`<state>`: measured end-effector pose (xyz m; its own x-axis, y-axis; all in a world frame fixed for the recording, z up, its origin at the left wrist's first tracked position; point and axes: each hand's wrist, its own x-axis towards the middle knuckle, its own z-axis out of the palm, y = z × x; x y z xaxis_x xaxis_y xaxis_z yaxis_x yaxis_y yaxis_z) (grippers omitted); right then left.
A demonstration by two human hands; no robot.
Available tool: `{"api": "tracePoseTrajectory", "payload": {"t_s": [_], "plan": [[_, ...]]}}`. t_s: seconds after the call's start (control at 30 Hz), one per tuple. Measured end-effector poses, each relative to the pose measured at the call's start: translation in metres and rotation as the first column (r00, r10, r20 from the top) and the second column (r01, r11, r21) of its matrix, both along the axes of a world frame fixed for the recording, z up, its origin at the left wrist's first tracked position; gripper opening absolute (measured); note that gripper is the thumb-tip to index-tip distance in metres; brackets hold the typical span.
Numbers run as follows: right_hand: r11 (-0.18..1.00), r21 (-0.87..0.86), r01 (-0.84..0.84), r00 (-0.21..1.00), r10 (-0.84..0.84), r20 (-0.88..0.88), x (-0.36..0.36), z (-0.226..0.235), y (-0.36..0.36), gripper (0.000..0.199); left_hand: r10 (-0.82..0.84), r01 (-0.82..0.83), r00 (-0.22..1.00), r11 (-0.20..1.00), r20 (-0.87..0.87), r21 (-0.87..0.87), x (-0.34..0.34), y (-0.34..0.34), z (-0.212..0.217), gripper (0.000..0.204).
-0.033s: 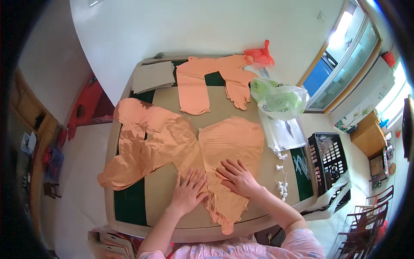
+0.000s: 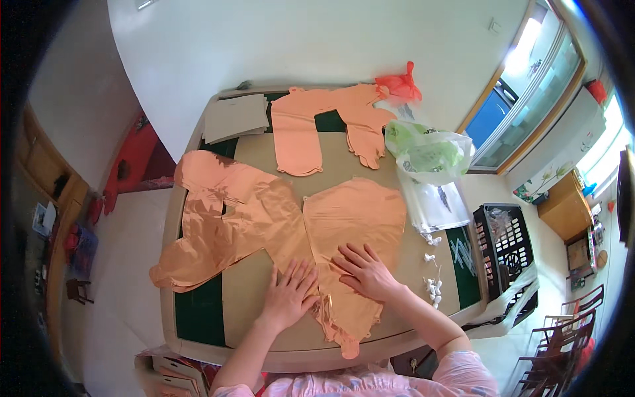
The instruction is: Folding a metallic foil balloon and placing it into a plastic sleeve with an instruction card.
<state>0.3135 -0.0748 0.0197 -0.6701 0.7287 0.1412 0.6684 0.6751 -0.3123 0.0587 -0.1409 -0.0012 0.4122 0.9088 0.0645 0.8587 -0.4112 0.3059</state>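
Observation:
Flat rose-gold foil balloons lie uninflated on the table. My left hand [image 2: 288,298] rests palm down, fingers spread, on the near end of the wide left foil balloon [image 2: 248,215]. Beside it my right hand [image 2: 364,270] lies flat with fingers apart on the right foil balloon [image 2: 354,212]. The two foil shapes meet near my left fingers, and the right one narrows to a wrinkled tip at the table's near edge. Neither hand grips anything. Farther back lie more foil balloons [image 2: 297,139], stacked and matte-looking.
Grey cardboard sheets [image 2: 235,118] are piled at the back left. A red plastic bag [image 2: 400,86], a green-white bag [image 2: 430,149] and clear plastic sleeves [image 2: 440,205] sit at the right. Small white tied bundles [image 2: 433,289] lie nearer. A black crate [image 2: 506,245] stands beside the table.
Both hands stay in place. Only the shine and wrinkles of the foil just below them differ slightly.

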Motion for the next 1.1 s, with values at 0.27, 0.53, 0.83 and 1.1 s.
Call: {"api": "tracePoseTrajectory", "payload": {"t_s": [0.27,0.53,0.83,1.1], "plan": [[0.998,-0.009,-0.056,0.998,0.056,0.022,0.000,0.000,0.020,0.051,0.031,-0.033,0.998,0.999,0.056,0.021,0.001,0.004,0.002,0.067],[0.990,0.080,0.118,0.990,-0.112,-0.081,0.019,0.037,0.071,0.046,-0.060,0.035,0.993,0.971,0.098,0.238,-0.004,0.059,0.057,0.052],[0.991,0.130,0.040,0.995,-0.028,-0.095,-0.050,0.016,0.211,0.039,0.020,-0.036,0.999,0.936,0.049,0.351,-0.043,0.258,0.038,0.015],[0.995,0.099,-0.027,0.987,0.042,-0.154,-0.095,-0.029,0.282,0.040,-0.019,0.028,0.999,0.971,-0.040,0.237,-0.026,0.310,0.007,0.011]]}}
